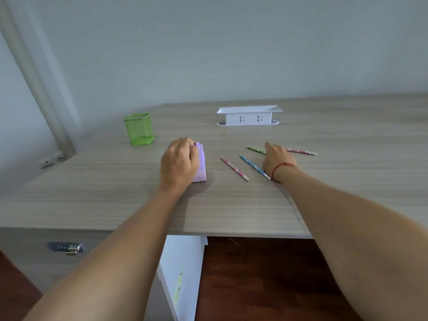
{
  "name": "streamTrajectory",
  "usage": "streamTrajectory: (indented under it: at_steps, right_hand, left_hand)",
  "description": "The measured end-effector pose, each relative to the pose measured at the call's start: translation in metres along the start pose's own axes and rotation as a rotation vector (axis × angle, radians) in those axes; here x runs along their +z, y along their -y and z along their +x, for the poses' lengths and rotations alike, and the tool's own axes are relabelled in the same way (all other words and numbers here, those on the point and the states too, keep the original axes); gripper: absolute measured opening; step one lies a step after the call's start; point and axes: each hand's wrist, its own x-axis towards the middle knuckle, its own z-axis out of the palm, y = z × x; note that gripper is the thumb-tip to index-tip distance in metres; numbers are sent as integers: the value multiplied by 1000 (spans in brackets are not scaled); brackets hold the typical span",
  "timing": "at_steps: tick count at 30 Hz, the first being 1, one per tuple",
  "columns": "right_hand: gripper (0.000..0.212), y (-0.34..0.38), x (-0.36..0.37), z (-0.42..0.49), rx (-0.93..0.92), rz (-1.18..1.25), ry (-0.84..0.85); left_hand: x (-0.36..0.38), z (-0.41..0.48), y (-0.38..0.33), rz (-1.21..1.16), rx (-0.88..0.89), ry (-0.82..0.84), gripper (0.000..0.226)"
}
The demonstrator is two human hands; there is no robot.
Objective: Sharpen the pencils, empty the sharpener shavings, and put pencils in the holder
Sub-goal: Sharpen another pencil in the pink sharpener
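Note:
A lilac box-shaped pencil sharpener (201,163) stands on the wooden desk (115,193), and my left hand (178,161) curls over its top and left side. To its right lie several patterned pencils: a pink one (234,168), a blue one (253,166), a green one (256,149) and another pink one (302,152). My right hand (276,158) hovers over them, fingers pointing toward the green pencil; whether it touches any pencil is hidden. A green mesh pencil holder (139,129) stands empty at the back left.
A white socket box (249,115) with outlets sits at the back of the desk, against the wall. A drawer lock (68,247) shows below the desk's front edge on the left, and dark wooden floor lies beneath.

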Motion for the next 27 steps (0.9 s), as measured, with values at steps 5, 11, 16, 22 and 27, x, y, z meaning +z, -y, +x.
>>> streamTrajectory:
  at_steps: [5,11,16,22,27]
  right_hand:
    - [32,5,0,3,3,-63,-17]
    - [38,2,-10,-2,-96,-45,-63]
    - [38,22,-30,-13,-378,18,-37]
    - [37,75,-31,-35,-488,36,36]
    - [39,89,-30,-45,-490,42,37]
  left_hand:
    - [1,-1,0,1,24,-13,40]
    - [-3,0,-4,-23,-16,54,48]
    - [-33,3,7,-18,-59,149,48]
    - [-70,-1,27,16,-162,293,26]
    - [-76,-1,23,-4,-206,351,27]
